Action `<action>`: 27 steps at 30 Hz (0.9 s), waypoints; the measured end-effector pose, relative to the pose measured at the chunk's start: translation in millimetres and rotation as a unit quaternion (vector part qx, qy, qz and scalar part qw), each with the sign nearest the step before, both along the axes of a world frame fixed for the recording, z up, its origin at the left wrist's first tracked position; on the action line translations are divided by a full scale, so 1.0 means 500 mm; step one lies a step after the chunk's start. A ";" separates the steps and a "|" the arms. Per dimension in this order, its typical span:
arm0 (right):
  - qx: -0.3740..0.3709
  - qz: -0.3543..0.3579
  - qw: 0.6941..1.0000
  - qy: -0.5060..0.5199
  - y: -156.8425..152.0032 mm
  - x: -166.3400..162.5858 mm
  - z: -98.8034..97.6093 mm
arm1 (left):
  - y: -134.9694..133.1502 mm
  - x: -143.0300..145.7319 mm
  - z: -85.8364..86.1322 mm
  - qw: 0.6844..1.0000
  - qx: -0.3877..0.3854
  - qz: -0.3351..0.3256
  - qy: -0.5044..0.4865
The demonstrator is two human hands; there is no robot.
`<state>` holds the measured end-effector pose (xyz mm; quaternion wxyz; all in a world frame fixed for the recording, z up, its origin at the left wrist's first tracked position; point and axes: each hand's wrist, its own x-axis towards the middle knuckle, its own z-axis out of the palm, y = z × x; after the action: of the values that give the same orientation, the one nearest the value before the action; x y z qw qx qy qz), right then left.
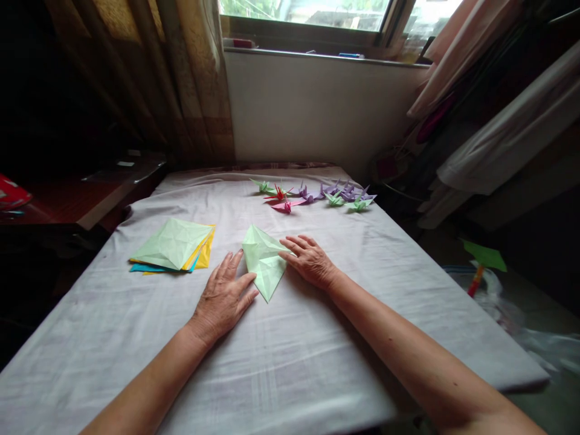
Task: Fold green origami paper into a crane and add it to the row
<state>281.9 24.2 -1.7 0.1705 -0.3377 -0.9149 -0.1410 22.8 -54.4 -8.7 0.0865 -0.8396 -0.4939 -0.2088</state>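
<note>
A creased, light green sheet of origami paper lies in a kite-like shape on the cloth-covered table, one point towards me. My left hand rests beside its left edge, fingers spread, with the thumb touching the paper. Over the paper's right corner lie the fingertips of my right hand, stretched out and close together. To the left is a stack of creased paper sheets, pale green on top with yellow and blue edges showing below.
Several folded paper cranes, among them a pink crane and a purple crane, stand at the table's far right. The white tablecloth is slightly wrinkled. Beyond the right edge are plastic bags; a wall and window rise behind.
</note>
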 end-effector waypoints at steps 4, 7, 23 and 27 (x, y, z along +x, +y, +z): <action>0.021 0.037 0.999 -0.007 -0.012 0.003 -0.003 | -0.009 0.010 0.007 1.000 0.007 0.019 0.009; 0.013 0.050 0.999 -0.003 -0.030 0.010 -0.003 | -0.008 0.011 0.005 1.000 0.009 0.019 0.018; -0.159 -0.078 0.981 0.085 0.011 0.011 -0.016 | -0.003 0.018 -0.002 0.993 -0.101 -0.012 0.053; -0.070 -0.036 0.992 0.094 -0.012 0.025 -0.006 | 0.005 0.001 0.003 0.992 -0.113 -0.039 0.027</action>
<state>294.3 18.3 -4.8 0.2262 -0.3931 -0.8898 -0.0501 23.5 -51.9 -7.3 -0.0037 -0.8682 -0.4784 -0.1319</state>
